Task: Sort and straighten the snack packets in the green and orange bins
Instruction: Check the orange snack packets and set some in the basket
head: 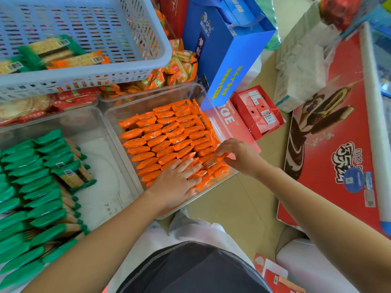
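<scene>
Rows of orange snack packets point(167, 134) stand on edge in a clear bin point(148, 98) at the centre. My left hand point(179, 178) lies flat with straight fingers on the packets at the bin's near end. Just to its right, my right hand point(237, 155) pinches one orange packet point(215, 161) at the bin's near right corner. A second clear bin point(101, 166) on the left holds rows of green snack packets point(31, 197), with one green packet point(74, 176) lying flat on top of them.
A blue-white mesh basket point(105, 60) with a few green and orange packets sits at the back left above other snack bins. A blue gift bag point(228, 56), red boxes point(258, 111) and a big red carton point(338, 144) crowd the right side.
</scene>
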Demonstrator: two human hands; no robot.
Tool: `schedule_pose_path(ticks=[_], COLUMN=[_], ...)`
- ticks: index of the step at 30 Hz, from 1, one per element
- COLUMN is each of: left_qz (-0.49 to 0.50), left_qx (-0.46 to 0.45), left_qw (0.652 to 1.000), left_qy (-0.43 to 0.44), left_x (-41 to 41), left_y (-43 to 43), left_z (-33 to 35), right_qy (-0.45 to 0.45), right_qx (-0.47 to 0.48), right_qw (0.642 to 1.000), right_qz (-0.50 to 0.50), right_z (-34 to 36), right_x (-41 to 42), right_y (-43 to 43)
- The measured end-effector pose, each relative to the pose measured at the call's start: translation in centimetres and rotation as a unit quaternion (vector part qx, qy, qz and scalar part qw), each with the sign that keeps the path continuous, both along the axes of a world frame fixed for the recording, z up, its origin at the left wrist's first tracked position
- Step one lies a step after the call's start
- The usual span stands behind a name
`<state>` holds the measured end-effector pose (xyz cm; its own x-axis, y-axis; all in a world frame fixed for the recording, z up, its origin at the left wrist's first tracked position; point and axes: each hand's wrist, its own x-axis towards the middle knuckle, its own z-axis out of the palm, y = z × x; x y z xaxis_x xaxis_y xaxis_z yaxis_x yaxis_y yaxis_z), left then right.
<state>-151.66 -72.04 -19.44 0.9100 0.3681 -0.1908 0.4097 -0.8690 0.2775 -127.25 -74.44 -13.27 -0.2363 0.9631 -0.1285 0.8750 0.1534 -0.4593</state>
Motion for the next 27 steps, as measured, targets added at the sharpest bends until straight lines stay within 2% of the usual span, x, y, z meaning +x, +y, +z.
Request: schedule_pose_path(ticks=[6, 10, 12, 15, 20, 25, 27], left_qz=[0.011, -0.004, -0.001, 0.015, 0.034, 0.037, 0.041], left_qx=[0.009, 0.039, 0.045, 0.056, 0.05, 0.036, 0.027], left_qw=[1.0, 0.998, 0.998, 0.995, 0.996, 0.996, 0.995], left_qy=[-0.003, -0.051, -0.053, -0.078, -0.067, -0.077, -0.086], left_x=[-0.4, -0.9, -1.0, -1.4, -1.6, -1.5, -1.7], left_y=[-0.1, 0.1, 0.2, 0.4, 0.8, 1.0, 1.0], left_z=[-0.2, -0.6, -1.0, -1.5, -1.7, -1.8, -1.9], right_qy=[-0.059, -0.118, -0.141, -0.141, -0.16, -0.122, -0.149], right_qx=[-0.02, -0.027, -0.047, -0.078, -0.111, -0.058, -0.047], right_qw=[0.998, 0.989, 0.985, 0.985, 0.98, 0.987, 0.982], right_qz=[0.004, -0.079, -0.083, -0.062, -0.03, -0.089, -0.107], right_z=[-1.0, -1.3, -1.8, -2.1, -2.3, -2.4, -2.7], right_x=[-1.3, -1.6, -1.7, -2.1, -2.8, -2.7, -3.0], right_y=[-0.5, -0.2, -0.1, 0.0, 0.8, 1.0, 1.2])
